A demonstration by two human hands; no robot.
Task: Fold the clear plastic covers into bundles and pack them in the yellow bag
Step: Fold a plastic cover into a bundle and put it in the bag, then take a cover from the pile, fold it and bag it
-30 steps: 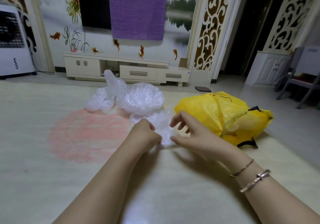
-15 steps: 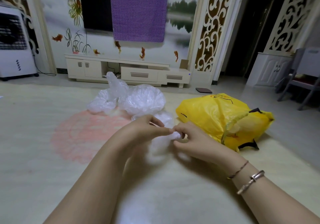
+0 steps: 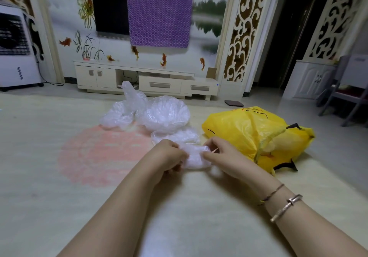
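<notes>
— Clear plastic, crumpled small, is sitting between both hands just above the pale floor mat (image 3: pixel 59 207). Are you seeing that?

— Yes. The left hand (image 3: pixel 166 158) is curling its fingers round one end of the clear plastic cover (image 3: pixel 194 156), and the right hand (image 3: pixel 223 154) is pinching the other end. The two hands are staying close together, with only that bundle between them.

— Where are the other covers lying?

— A loose heap of clear covers (image 3: pixel 157 115) is lying on the mat just beyond the hands, one of them opening like a bowl, another flattened right behind the knuckles.

— And the yellow bag (image 3: pixel 245 133)?

— It is slumping on the mat to the right of the hands, near the right wrist but not touching it, its black handles poking out at the far side. Whether anything is lying inside it, I cannot tell.

— Anything on the wrist?

— Two bracelets (image 3: pixel 282 203) are sitting on the right forearm. A low white cabinet (image 3: pixel 143 79) is standing against the painted wall behind.
</notes>
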